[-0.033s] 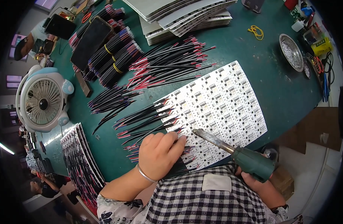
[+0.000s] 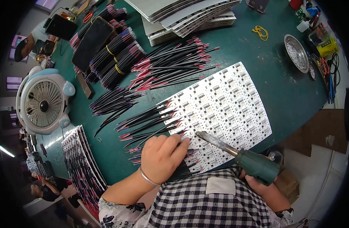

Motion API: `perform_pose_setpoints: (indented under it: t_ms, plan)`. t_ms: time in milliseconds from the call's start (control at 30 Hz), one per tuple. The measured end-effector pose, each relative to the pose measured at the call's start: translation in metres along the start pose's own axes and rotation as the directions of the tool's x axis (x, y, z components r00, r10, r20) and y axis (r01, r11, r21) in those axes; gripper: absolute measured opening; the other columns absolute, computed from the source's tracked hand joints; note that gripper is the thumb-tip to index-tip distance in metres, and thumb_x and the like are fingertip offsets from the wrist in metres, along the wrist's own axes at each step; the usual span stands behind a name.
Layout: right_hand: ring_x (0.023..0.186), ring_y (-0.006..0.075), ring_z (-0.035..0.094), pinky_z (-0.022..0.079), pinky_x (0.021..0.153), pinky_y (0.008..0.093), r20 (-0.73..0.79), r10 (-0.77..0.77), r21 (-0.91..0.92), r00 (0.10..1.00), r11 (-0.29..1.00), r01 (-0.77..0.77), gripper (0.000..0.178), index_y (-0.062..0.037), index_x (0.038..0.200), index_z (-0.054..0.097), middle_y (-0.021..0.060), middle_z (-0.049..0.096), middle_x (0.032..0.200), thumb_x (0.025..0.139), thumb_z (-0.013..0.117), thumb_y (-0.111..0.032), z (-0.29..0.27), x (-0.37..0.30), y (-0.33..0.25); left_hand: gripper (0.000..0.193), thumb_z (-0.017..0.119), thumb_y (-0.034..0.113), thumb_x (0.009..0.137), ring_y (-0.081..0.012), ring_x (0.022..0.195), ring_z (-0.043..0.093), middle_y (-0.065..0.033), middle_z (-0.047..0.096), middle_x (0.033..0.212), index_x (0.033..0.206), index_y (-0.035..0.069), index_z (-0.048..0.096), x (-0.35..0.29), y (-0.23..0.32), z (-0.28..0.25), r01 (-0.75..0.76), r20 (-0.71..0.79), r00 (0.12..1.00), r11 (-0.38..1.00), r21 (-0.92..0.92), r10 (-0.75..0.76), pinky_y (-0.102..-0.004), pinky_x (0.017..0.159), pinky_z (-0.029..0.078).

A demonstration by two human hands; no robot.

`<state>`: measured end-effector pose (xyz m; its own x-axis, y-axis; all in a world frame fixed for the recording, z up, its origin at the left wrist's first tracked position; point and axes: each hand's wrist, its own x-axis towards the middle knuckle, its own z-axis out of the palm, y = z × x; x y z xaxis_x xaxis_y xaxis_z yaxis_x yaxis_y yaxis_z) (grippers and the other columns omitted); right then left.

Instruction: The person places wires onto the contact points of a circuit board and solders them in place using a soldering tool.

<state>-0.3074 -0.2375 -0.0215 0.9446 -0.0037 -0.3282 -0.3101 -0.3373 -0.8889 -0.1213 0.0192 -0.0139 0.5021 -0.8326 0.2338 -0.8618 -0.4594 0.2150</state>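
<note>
Board: white panel of small circuit boards [image 2: 223, 108] flat on green tabletop [image 2: 280, 87], long axis running lower-left to upper-right, near edge right in front of person
Left hand: left hand [image 2: 163, 155] knuckles up, fingers curled down, pressing red/black wire leads [image 2: 151, 127] onto board's left edge; can't tell if any single wire is pinched
Right hand: right hand [image 2: 258, 182] closed round green handle of soldering iron [image 2: 235, 152], mostly hidden behind it
Key relation: iron's long axis slants up-left, tip just beside left fingertips [image 2: 184, 141], over board's near-left corner; wires lie left of tip, so left hand is nearer to them
Wires: loose piles + bundles w/ yellow bands [image 2: 117, 57] further back
Others: fan [image 2: 43, 102] at left, stacked panels [image 2: 189, 15] at far side, metal dish [image 2: 296, 53] at right, dark phone [image 2: 92, 41] on bundles
</note>
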Motion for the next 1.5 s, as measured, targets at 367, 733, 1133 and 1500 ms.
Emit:
perform_pose_setpoints:
  t_ms: [367, 733, 1133, 1500]
  plan:
    - [0.101, 0.0286, 0.064, 0.047, 0.09, 0.0364, -0.053, -0.135, 0.046, 0.989, 0.989, 0.137, 0.037, -0.0011, 0.111, 0.065, 0.0135, 0.067, 0.109, 0.074, 0.069, -0.006, 0.0, 0.005, 0.008, 0.028, 0.061, 0.011, 0.076, -0.0182, 0.073, 0.053, -0.0026, 0.055, 0.087, 0.103, 0.006, 0.066, 0.0, 0.002, 0.003, 0.017, 0.059, 0.998, 0.998, -0.068, -0.013, -0.0312, 0.065, 0.042]
    - [0.09, 0.0275, 0.064, 0.045, 0.089, 0.0398, -0.164, -0.25, -0.228, 0.954, 0.951, 0.21, 0.022, -0.0075, 0.101, 0.067, 0.0076, 0.068, 0.096, 0.081, 0.064, -0.016, 0.007, 0.008, -0.004, 0.026, 0.061, 0.011, 0.076, -0.019, 0.076, 0.055, -0.0039, 0.053, 0.086, 0.1, 0.004, 0.065, 0.005, 0.003, 0.0, 0.028, 0.108, 0.994, 0.997, -0.069, -0.021, -0.0312, 0.066, 0.043]
    - [0.079, 0.0231, 0.065, 0.047, 0.079, 0.0362, -0.136, -0.206, -0.049, 0.969, 0.978, 0.201, 0.017, -0.0075, 0.091, 0.066, 0.0037, 0.067, 0.079, 0.084, 0.062, -0.023, 0.006, 0.004, 0.003, 0.024, 0.063, 0.009, 0.073, -0.0225, 0.074, 0.057, -0.0049, 0.058, 0.084, 0.096, 0.006, 0.069, 0.005, 0.004, 0.001, 0.033, 0.07, 0.997, 0.997, -0.067, -0.028, -0.0337, 0.067, 0.046]
    - [0.098, 0.0288, 0.063, 0.047, 0.088, 0.0404, -0.135, -0.244, -0.198, 0.96, 0.956, 0.216, 0.027, -0.007, 0.105, 0.068, 0.009, 0.068, 0.106, 0.08, 0.067, -0.018, 0.005, -0.003, 0.005, 0.022, 0.064, 0.009, 0.073, -0.0217, 0.074, 0.057, -0.004, 0.059, 0.085, 0.094, 0.007, 0.069, 0.007, 0.001, 0.0, 0.005, 0.071, 0.997, 0.991, -0.131, 0.004, -0.0328, 0.066, 0.046]
